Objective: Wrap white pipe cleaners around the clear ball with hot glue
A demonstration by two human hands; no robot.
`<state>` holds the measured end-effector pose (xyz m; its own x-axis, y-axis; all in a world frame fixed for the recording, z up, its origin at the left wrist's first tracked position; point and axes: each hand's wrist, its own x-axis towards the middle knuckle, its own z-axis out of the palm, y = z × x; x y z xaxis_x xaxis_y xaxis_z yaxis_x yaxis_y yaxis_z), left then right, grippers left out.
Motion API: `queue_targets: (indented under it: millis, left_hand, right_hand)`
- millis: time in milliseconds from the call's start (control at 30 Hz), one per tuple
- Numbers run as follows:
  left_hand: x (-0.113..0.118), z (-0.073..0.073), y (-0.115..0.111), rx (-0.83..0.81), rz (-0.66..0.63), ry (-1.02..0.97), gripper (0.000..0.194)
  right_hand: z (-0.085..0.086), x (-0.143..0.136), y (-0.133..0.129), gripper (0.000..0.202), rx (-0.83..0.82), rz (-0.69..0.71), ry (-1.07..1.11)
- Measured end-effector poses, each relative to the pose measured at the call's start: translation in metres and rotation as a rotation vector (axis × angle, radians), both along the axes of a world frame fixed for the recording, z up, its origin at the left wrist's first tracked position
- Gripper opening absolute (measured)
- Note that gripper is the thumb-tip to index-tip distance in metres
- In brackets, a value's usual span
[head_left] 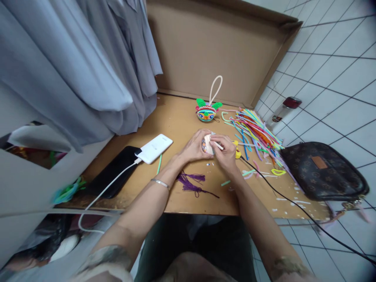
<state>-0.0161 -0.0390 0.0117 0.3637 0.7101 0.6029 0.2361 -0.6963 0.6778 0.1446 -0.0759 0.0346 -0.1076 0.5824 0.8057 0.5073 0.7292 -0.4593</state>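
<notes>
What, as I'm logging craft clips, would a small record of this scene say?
Left hand: holds a small pale piece with coloured patches
Right hand: pinches a thin white stick against it
Beside right hand: yellow tool, partly hidden, on a black cable
Nearer the person: purple tassels
Beyond the hands: ornament with green ears and white loop
Left side: white device, cable plugged in
Right side: loose colourful strips, brown patterned bag
Surface: brown table
Unclear: what the pale piece is

Craft corner, likely home: pipe cleaners (258, 129), tassels (192, 183), curtain (111, 58).
</notes>
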Motion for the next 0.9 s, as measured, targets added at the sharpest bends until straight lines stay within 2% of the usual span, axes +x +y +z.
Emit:
queue_targets:
  millis: [167,333,533,667,767,900]
  left_hand:
    - [0.0,0.008,-0.006,-0.11,0.03,-0.036,0.074]
    - [-0.009,0.023,-0.011,-0.329,-0.046,-0.001,0.077]
    - [-0.013,0.028,-0.01,-0.403,-0.102,-0.025,0.075]
    - [-0.013,0.028,-0.01,-0.44,-0.094,-0.039,0.079]
    - [-0.013,0.026,-0.009,-0.437,-0.072,-0.035,0.08]
    - [-0.014,0.021,-0.004,-0.422,-0.032,-0.071,0.085]
  right_hand:
    - [0.001,-0.001,0.0,0.012,-0.04,0.005,-0.004]
    - [0.002,-0.002,-0.002,0.016,-0.079,0.027,0.012]
    - [0.002,-0.003,-0.002,0.023,-0.226,0.027,0.129]
    - [0.001,-0.004,-0.002,0.026,-0.243,0.014,0.202]
    - [-0.001,0.002,0.005,0.024,-0.219,-0.077,0.187]
    - [-0.008,0.025,0.019,0.021,-0.177,-0.419,0.175]
